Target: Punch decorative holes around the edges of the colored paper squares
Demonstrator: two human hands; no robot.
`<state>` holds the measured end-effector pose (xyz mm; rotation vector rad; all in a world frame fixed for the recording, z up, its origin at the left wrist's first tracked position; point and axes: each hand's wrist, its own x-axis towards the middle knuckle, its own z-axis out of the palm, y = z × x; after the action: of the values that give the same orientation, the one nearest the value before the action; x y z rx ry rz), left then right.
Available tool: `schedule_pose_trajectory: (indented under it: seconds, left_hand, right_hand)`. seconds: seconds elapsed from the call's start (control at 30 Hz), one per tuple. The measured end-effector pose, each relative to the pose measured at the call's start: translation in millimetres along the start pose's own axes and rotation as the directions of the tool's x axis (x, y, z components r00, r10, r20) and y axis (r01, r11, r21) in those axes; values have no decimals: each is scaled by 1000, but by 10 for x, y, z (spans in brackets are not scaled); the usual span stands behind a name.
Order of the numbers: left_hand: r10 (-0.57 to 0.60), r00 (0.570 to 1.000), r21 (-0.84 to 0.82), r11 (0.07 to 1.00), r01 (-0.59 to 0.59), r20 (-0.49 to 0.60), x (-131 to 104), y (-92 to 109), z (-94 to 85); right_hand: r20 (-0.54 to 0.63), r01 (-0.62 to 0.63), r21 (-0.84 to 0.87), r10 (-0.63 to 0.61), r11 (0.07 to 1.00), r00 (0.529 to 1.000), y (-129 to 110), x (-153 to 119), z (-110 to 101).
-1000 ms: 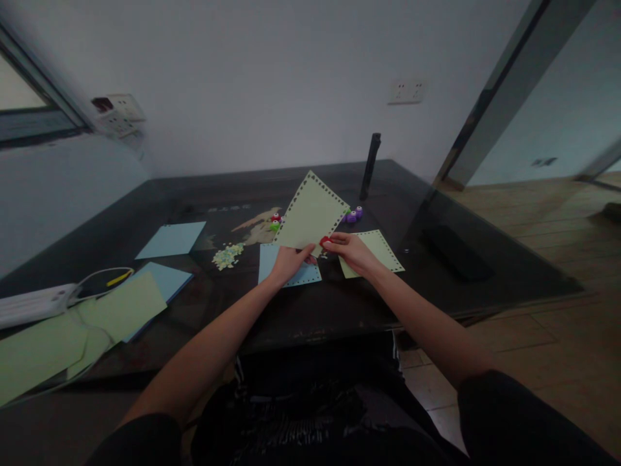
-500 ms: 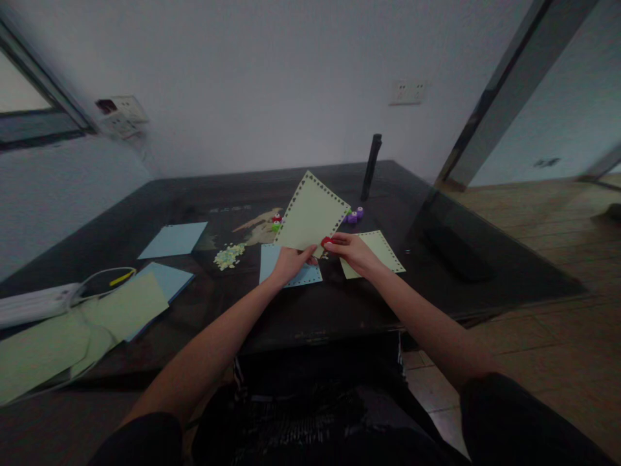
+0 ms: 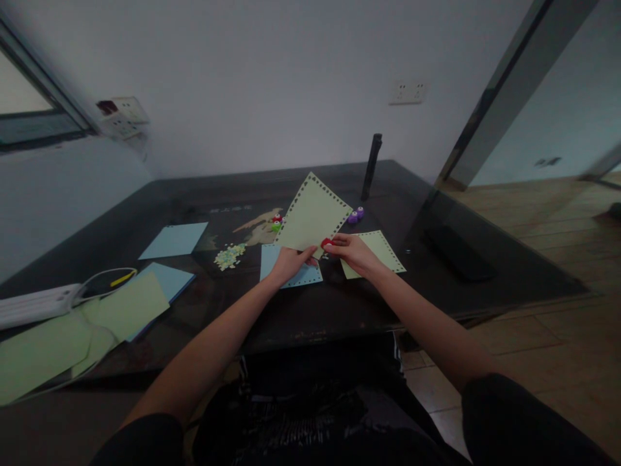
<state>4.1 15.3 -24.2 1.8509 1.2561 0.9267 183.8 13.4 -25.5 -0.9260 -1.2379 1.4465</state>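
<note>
My left hand (image 3: 291, 263) pinches the lower corner of a pale yellow-green sheet of paper (image 3: 315, 210), tilted up over the table. Small punched shapes run along several of the sheet's edges. In my right hand (image 3: 358, 254) is a small red craft hole punch (image 3: 326, 243), closed in the fingers at the sheet's lower right edge. The punch is partly hidden by the fingers. Beneath the hands lies a blue sheet with punched edges (image 3: 305, 278), and by my right wrist a yellow-green punched sheet (image 3: 381, 249). A few loose paper bits lie below the punch.
A heap of punched paper bits (image 3: 229, 256) lies left of my hands. Red and green punches (image 3: 276, 222) and purple punches (image 3: 356, 215) stand behind the raised sheet. Farther left are a blue sheet (image 3: 174, 240), stacked papers (image 3: 130, 299) and a white power strip (image 3: 39, 305) with its cable.
The raised sheet has shifted slightly to the right, along its edge at the punch. Both hands stay nearly in place, still holding the sheet and the red punch.
</note>
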Motion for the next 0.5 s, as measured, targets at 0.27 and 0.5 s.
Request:
schedule_pose_trajectory:
  seconds: [0.27,0.5]
  left_hand:
    - [-6,1000,9,1000,6,-4,0,-2,6]
    - [11,1000,-15,1000,-11,-4,6,-13,13]
  right_hand:
    - [-5,-5,5,5,1000,1000,21,14,0]
    - [-24,-5,16,6,1000,1000,25,11,11]
